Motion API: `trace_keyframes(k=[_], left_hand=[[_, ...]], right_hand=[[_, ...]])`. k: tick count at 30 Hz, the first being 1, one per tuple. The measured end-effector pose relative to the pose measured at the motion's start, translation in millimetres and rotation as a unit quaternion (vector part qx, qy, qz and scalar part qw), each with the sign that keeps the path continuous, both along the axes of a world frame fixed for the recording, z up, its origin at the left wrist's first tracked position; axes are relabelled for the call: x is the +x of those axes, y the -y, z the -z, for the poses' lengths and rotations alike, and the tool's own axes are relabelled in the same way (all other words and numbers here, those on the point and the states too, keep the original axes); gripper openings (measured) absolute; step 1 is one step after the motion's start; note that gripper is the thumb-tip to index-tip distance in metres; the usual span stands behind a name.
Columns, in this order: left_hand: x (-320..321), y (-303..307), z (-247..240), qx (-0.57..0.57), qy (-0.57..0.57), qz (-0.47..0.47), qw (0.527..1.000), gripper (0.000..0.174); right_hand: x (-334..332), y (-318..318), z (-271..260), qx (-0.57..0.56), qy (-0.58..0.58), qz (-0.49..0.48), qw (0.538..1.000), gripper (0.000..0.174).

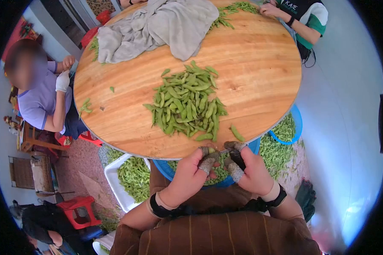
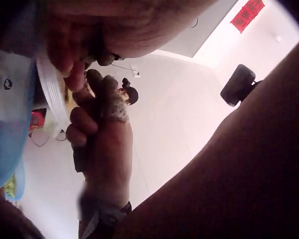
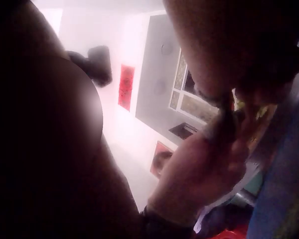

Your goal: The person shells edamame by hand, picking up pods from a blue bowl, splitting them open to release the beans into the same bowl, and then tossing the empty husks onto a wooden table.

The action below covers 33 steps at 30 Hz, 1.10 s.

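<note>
Just beyond the near table edge, over a blue basin (image 1: 161,165), both hands are close together. My left hand (image 1: 191,170) pinches a small green soybean pod (image 1: 211,150) between thumb and fingertips, which wear worn greyish finger covers. My right hand (image 1: 255,172) is bent beside it, with similar dark covers on thumb and fingers; I cannot tell whether it holds anything. Shelled green beans (image 1: 220,173) lie in the basin under the hands. A pile of soybean pods (image 1: 185,104) lies on the round wooden table (image 1: 259,80), and one loose pod (image 1: 237,133) lies near the right hand.
A grey cloth (image 1: 157,29) covers the table's far side. Left of the basin stands a white tray of pods (image 1: 134,178); at right are a blue tub (image 1: 299,123) and pods on the floor (image 1: 276,157). A person (image 1: 42,93) sits at left, another (image 1: 304,25) at far right.
</note>
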State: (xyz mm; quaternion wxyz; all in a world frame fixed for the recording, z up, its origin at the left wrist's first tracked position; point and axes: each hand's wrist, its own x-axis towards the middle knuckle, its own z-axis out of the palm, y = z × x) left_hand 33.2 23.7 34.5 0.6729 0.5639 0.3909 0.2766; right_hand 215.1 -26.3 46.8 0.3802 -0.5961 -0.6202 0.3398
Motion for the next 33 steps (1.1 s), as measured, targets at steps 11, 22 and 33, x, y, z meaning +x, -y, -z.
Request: trace_keyframes(k=[11, 22, 33], left_hand=[[-8.0, 2.1, 4.2, 0.039, -0.055, 0.050, 0.996, 0.021], [-24.4, -1.9, 1.7, 0.210, -0.107, 0.141, 0.962, 0.014], [-21.4, 5.1, 16.6, 0.507, -0.298, 0.070, 0.806, 0.013]], right_hand=[[5.7, 2.1, 5.7, -0.032, -0.015, -0.116, 0.993, 0.046], [10.6, 4.2, 2.6, -0.336, -0.453, -0.130, 0.816, 0.018], [-5.3, -0.6, 12.2, -0.324, -0.386, -0.104, 0.858, 0.013]])
